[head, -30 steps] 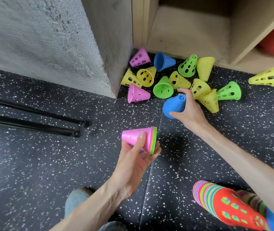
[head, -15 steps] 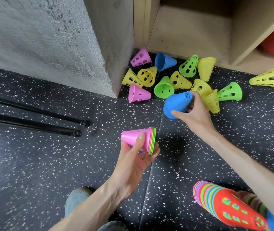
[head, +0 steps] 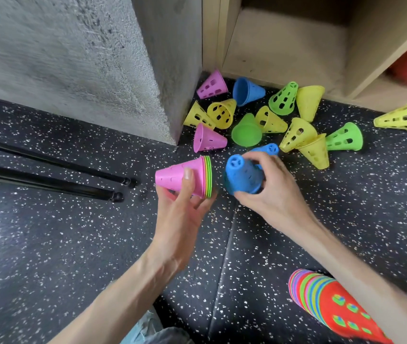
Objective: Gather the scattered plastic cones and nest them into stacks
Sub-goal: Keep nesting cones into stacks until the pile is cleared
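Reaching forward, the right hand (head: 271, 194) grips a blue cone (head: 243, 178) while the left hand (head: 182, 214) grips the pink-topped stack (head: 185, 178).

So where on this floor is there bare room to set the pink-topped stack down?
Bare floor lies left of the left hand, below the two black rods. A smaller patch sits between the right forearm and the lone yellow cone. It is crowded around the scattered cones beside the concrete pillar, and by the striped stack.
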